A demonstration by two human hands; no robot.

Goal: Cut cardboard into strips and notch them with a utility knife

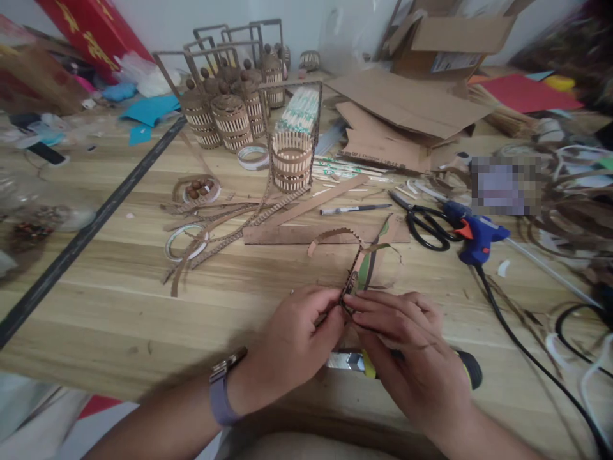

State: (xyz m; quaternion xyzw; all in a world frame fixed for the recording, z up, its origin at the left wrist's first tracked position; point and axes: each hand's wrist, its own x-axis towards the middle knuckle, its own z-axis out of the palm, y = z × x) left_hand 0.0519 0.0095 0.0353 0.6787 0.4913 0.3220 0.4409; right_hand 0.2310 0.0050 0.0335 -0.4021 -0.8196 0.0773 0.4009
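Observation:
Both hands meet over the front of the wooden table. Between thumb and fingers, my left hand [299, 335] pinches the near end of a brown corrugated cardboard strip [353, 268]. Pressed against the same end is my right hand [407, 338], its fingers closed together. Away from me the strip runs and curls over to the left, with green and brown strip pieces [364, 267] alongside it. Beneath my right hand lies a yellow and black utility knife [368, 364], partly covered, its blade side showing to the left. My fingertips hide the exact grip.
Right of my hands lie a blue glue gun [479, 239] with its cord and black scissors [426, 223]. Ahead stand a small stick basket [291, 163] and several lidded ones [232, 121]. A pen [355, 209], tape rolls [186, 241] and a long black bar [90, 223] also lie around.

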